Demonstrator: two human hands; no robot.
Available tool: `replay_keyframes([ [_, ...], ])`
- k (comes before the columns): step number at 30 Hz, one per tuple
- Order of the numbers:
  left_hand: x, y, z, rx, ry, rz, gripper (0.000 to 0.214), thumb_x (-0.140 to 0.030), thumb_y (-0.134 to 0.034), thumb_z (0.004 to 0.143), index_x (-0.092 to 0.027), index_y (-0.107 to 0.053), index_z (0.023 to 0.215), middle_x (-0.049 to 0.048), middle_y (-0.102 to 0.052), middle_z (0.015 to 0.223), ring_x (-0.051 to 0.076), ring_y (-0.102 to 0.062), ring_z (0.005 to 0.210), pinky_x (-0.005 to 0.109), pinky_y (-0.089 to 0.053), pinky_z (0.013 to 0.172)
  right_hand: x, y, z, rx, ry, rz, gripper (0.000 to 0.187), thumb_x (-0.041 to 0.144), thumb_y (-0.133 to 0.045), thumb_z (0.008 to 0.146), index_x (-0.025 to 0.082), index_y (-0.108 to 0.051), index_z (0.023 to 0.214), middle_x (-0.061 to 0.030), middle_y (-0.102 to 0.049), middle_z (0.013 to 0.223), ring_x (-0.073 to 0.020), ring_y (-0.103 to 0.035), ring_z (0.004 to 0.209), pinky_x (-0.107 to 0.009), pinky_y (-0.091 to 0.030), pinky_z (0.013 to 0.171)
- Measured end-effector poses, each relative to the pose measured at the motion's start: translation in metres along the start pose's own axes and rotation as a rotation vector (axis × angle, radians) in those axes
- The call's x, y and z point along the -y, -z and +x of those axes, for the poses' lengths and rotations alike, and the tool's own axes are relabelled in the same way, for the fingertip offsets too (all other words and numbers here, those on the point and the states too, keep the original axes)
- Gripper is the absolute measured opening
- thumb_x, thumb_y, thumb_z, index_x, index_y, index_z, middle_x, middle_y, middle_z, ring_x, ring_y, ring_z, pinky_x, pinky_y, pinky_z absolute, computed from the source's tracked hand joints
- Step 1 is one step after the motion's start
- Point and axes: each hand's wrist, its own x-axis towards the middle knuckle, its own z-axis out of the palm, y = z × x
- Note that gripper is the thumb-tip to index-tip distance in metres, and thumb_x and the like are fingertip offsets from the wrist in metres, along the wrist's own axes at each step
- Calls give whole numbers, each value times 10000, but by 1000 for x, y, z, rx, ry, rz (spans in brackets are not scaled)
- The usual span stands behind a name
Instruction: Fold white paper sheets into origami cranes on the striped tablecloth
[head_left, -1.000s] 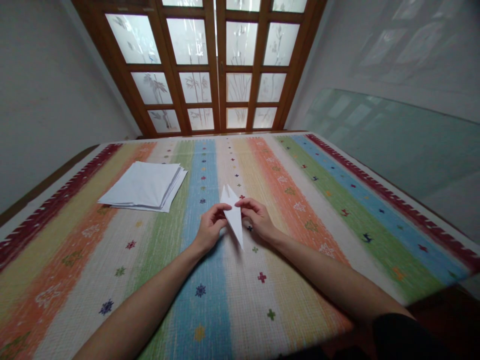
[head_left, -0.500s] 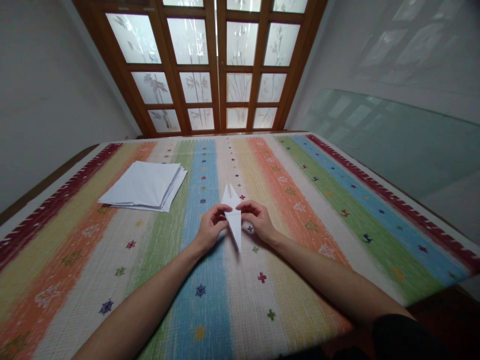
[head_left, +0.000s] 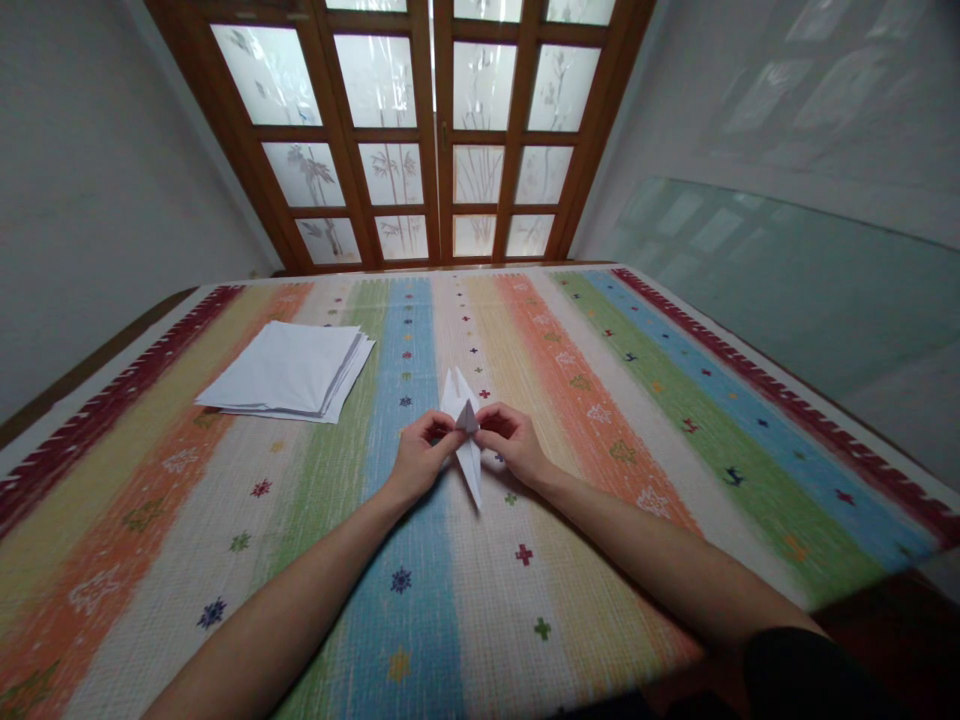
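Observation:
A folded piece of white paper [head_left: 469, 468] is held between my two hands over the middle of the table. It is long and narrow, with one point toward me and two thin points at the far end. A small triangular flap stands up at its centre. My left hand [head_left: 426, 450] pinches the paper's left side, thumb at the flap. From the right, my right hand [head_left: 512, 440] pinches the opposite side, its thumb and forefinger also at the flap. The fingers hide part of the paper's middle.
A stack of white paper sheets [head_left: 281, 368] lies to the left on the striped tablecloth [head_left: 240, 590]. Wooden doors with frosted panes [head_left: 435, 130] stand beyond the table. A glass panel [head_left: 795, 270] leans along the right wall.
The triangular flap at the paper's centre, lying flat before, now stands up. Both thumbs have come in closer to the middle. The stack of sheets has not moved.

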Motion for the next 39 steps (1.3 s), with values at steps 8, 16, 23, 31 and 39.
replay_keyframes([
  [8,-2,-1,3,-52,41,-67,216,-324,-749,654,-161,-608,678,-25,-605,630,105,-528,588,226,-413,587,-1,-4,-1,-49,-24,-52,229,329,-785,655,209,-677,818,8,-668,706,-127,-600,627,-269,-481,602],
  [16,0,-2,0,-63,11,-28,232,-358,-718,701,-164,-592,680,-32,-579,608,97,-501,564,215,-387,554,5,-6,-3,-89,20,-130,171,344,-755,681,199,-667,686,7,-650,649,-122,-573,586,-269,-469,589],
  [23,3,-1,-1,-92,-24,39,241,-365,-705,718,-168,-578,665,-35,-565,577,93,-485,532,212,-369,525,5,-8,-3,-113,30,-168,207,378,-743,681,199,-641,663,12,-617,614,-124,-547,559,-269,-455,561],
  [31,0,-6,-3,-127,-31,48,266,-325,-736,673,-183,-511,669,-57,-511,577,83,-455,512,205,-365,515,5,-13,-5,-171,2,-183,262,414,-722,698,195,-592,638,15,-580,589,-122,-517,548,-259,-426,532],
  [39,-3,-7,-6,-177,-133,246,150,-283,-660,774,-190,-548,738,-34,-526,662,110,-497,590,227,-401,579,6,-19,-5,-268,-50,-101,406,312,-754,650,219,-526,973,76,-579,582,-110,-538,521,-237,-436,532],
])
